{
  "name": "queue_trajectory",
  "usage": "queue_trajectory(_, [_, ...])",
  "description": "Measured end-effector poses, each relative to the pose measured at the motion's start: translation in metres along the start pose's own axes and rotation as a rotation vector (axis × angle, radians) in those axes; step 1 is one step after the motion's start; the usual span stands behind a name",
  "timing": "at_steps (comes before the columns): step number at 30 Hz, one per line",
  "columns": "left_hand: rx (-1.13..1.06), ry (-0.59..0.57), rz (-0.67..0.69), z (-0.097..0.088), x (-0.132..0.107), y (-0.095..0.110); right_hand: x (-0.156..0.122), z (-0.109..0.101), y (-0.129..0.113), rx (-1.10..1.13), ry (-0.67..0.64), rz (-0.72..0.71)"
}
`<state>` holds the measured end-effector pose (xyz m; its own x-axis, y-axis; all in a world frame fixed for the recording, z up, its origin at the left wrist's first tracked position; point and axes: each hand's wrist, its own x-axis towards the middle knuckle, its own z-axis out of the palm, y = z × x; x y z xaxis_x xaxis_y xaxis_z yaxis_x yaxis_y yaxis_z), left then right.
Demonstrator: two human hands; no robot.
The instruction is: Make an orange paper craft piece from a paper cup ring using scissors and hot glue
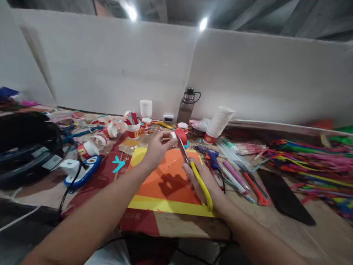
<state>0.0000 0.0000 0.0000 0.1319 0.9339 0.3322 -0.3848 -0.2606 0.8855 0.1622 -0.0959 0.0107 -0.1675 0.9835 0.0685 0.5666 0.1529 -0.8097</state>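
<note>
A: Head view, clock centred on the flat orange paper sheet [154, 186]. Workpiece position?

B: The small red-and-white cup piece, apparently paper [182, 136], is held raised towards 12 o'clock.

A: State of the hands?

B: The cup piece is pinched by its white end between thumb and fingers of the left hand [159, 148]. The yellow-handled metal scissors [196, 173] are gripped in the right hand [202, 173], blades aimed at 11 o'clock and overlapping the cup piece. Blade contact and opening cannot be told.

A: Expected handling?

B: Judged light, thin-walled, easily dented, little slip expected. The rim is best taken, with light pressure. The scissors are judged stiff and heavier.

A: Pose?

B: The left forearm [106, 202] is extended from 8 o'clock, the right forearm [248, 222] from 4; both hands are brought close together.
</note>
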Motion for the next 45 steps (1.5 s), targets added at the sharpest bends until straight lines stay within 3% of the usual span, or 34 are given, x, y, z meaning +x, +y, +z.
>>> queue_trajectory(11, [-0.100, 0.048, -0.076, 0.004, -0.003, 0.015, 0.001, -0.001, -0.007, -0.057, 0.013, 0.028])
queue_trajectory(21, [-0.024, 0.007, -0.028, 0.001, -0.001, 0.007, 0.002, -0.004, -0.008, -0.058, -0.008, 0.026])
queue_trajectory(31, [-0.052, 0.058, -0.029, 0.003, -0.002, 0.011, -0.002, -0.002, -0.009, -0.031, 0.011, 0.013])
queue_trajectory(45, [0.050, 0.001, 0.045, -0.001, -0.001, 0.005, -0.002, -0.001, -0.009, 0.056, -0.027, 0.081])
